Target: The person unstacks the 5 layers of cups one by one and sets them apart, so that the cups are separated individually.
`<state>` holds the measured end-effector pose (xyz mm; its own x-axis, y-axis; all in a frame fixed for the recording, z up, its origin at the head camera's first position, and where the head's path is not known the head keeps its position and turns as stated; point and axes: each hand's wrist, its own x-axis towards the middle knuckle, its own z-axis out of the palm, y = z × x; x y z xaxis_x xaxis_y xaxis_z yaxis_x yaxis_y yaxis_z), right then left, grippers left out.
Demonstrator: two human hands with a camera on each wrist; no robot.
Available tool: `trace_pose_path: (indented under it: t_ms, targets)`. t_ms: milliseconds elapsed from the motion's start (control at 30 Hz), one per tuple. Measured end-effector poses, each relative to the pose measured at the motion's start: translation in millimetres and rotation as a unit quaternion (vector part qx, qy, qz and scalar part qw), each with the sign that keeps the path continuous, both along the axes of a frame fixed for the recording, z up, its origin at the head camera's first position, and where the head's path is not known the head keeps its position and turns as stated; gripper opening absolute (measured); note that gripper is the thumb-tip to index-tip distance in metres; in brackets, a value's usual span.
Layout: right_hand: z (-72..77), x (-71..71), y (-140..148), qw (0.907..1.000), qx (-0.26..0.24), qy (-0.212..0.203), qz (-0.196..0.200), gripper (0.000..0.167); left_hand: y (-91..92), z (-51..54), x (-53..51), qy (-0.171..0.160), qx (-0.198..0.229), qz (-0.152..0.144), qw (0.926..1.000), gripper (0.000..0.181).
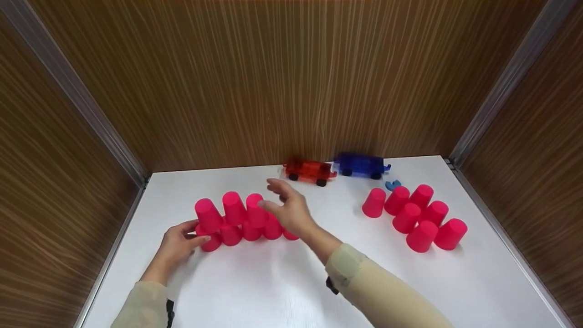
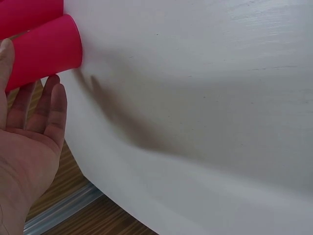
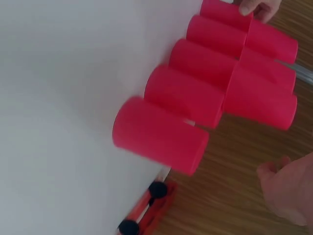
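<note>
Pink cups stand upside down in two tiers on the left half of the table. The bottom row has several cups; three more, including the upper left cup (image 1: 208, 216), sit on top across the joints. My left hand (image 1: 176, 243) holds the leftmost bottom cup (image 2: 46, 51), thumb in front and fingers behind. Over the right end of the stack, my right hand (image 1: 294, 212) hovers with thumb and fingers spread, holding nothing. It is nearest the rightmost upper cup (image 3: 260, 98) and, in the head view, partly covers the bottom row's right end (image 3: 159, 134).
A loose group of several upside-down pink cups (image 1: 406, 217) stands at the right. Along the back wall are a red toy wagon (image 1: 309, 171) and a blue toy wagon (image 1: 362, 165). A small blue curved piece (image 1: 392, 185) lies near the right group. Wood-grain panels enclose the white table (image 1: 291, 291).
</note>
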<state>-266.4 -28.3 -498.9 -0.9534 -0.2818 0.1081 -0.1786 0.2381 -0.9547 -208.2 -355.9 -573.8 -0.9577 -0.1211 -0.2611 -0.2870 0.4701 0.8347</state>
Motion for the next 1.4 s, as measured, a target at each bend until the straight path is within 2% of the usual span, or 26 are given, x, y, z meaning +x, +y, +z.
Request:
trace_pose_path:
  t_ms: [233, 467, 733, 900, 1100, 1400]
  targets:
    - [-11.3, 5.4, -24, 0.9989, 0.027, -0.039, 0.000, 0.068, 1.4, 0.5, -0.9, -0.001, -0.004, -0.002, 1.0000, 0.078]
    - [-20.8, 7.0, -30, 0.9986, 0.019, -0.049, -0.005, 0.071, 0.9, -1.3, -1.3, 0.001, -0.006, -0.004, 1.0000, 0.077]
    - [-21.5, 10.5, -26, 0.9985, -0.021, -0.047, -0.016, 0.060, 1.8, -1.7, -0.7, -0.003, -0.009, -0.005, 0.9999, 0.079]
    - [-16.6, 11.1, -9, 0.9980, -0.047, -0.033, -0.025, 0.061, 1.1, 1.2, -0.8, -0.013, -0.006, -0.002, 0.9999, 0.081]
    - [-16.2, 8.0, 25, 0.9966, -0.066, -0.012, -0.049, 0.059, 1.6, 2.6, -0.7, -0.018, -0.004, 0.001, 0.9998, 0.083]
    - [-21.0, 4.5, 95, 0.9899, -0.067, 0.005, -0.125, 0.058, 3.9, 3.2, 1.1, -0.019, -0.005, 0.003, 0.9998, 0.083]
